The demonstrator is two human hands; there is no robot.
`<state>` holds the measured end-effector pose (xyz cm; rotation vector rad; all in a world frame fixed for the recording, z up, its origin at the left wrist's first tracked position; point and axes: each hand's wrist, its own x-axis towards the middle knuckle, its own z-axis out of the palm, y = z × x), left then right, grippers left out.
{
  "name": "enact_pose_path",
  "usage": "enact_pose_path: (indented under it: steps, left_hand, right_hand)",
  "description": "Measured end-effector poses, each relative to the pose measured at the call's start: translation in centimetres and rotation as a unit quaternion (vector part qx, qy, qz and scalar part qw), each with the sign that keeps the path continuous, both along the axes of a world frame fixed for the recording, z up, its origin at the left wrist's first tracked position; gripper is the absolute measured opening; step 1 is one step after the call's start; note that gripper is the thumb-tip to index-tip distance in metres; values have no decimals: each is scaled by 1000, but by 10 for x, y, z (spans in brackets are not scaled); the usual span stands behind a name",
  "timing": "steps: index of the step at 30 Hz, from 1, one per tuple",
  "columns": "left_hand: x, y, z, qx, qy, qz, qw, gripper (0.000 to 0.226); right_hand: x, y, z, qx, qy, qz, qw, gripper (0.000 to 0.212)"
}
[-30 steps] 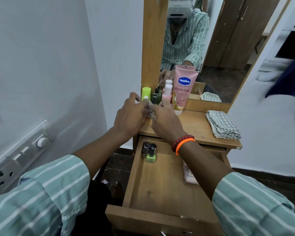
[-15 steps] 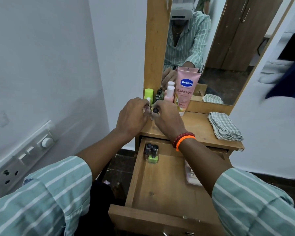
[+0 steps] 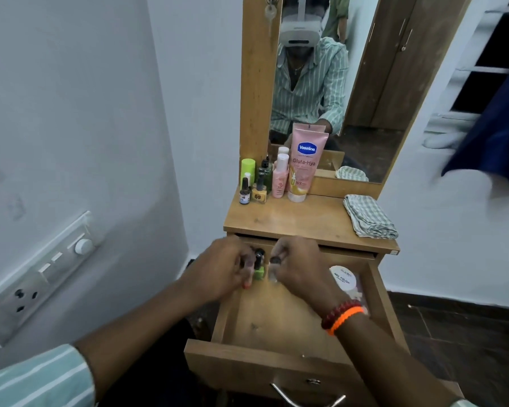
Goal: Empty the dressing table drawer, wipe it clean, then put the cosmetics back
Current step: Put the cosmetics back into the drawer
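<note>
Your two hands are down inside the open drawer (image 3: pixel 279 327), at its back left corner, just under the front edge of the desk (image 3: pixel 294 218). Your left hand (image 3: pixel 221 268) is curled narrow around a small bottle; only a reddish tip shows below your fingers, so you cannot tell exactly what it is. Your right hand (image 3: pixel 299 268) is also curled close, with something small and clear pinched at the fingertips, too blurred to name. Between the two hands a green nail polish bottle (image 3: pixel 258 267) with a black cap stands upright on the drawer floor.

At the right side of the drawer, behind your right wrist, a white round tub (image 3: pixel 343 279) marked "Nail Polish" lies against the wall. Your wrist carries a dark red bead band and an orange band (image 3: pixel 346 317).

On the desk, most of the cosmetics stand grouped at the back left by the mirror (image 3: pixel 350 92): a lime green tube (image 3: pixel 248 168), a small dark bottle (image 3: pixel 244 192), a yellow nail polish bottle (image 3: pixel 259 191), a dark green bottle (image 3: pixel 265 171), a pink bottle (image 3: pixel 279 179) and a pink Vaseline tube (image 3: pixel 301 165) standing on its cap and leaning on the mirror. A folded checked cloth (image 3: pixel 369 215) lies at the right end of the desk, well apart from them.
</note>
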<state>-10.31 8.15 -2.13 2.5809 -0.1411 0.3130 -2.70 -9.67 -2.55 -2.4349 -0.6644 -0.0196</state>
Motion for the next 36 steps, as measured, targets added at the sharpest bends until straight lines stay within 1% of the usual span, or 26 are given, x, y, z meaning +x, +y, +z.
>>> enact_pose_path:
  steps: [2, 5, 9, 12, 17, 21, 25, 29, 33, 36]
  left_hand:
    - [2, 0, -13, 23, 22, 1, 1000, 9]
    - [11, 1, -29, 55, 26, 17, 998, 12]
    - [23, 1, -35, 57, 25, 46, 997, 16]
    - [30, 3, -36, 64, 29, 45, 996, 18]
    - [34, 8, -40, 51, 28, 46, 997, 18]
    - [35, 8, -44, 43, 29, 45, 998, 15]
    - [32, 6, -41, 38, 30, 45, 998, 18]
    - [30, 8, -27, 21, 2, 68, 997, 23]
    - [37, 17, -8, -1, -47, 79, 996, 16]
    - [51, 26, 7, -13, -91, 91, 992, 23]
  right_hand:
    - [-4, 3, -18, 9, 26, -13, 1000, 13]
    - [-5, 12, -33, 21, 43, -22, 999, 15]
    - [-5, 22, -38, 22, 38, -20, 999, 16]
    - [-5, 27, -41, 30, 19, -7, 999, 21]
    - [-2, 30, -52, 45, 16, 13, 999, 19]
    - [-1, 28, -53, 22, 13, 12, 1000, 21]
    - [-2, 23, -50, 10, 9, 8, 1000, 23]
    - [3, 13, -43, 24, 1, 4, 1000, 17]
    - [12, 8, -24, 42, -5, 4, 999, 14]
    - [24, 13, -2, 81, -21, 9, 996, 13]
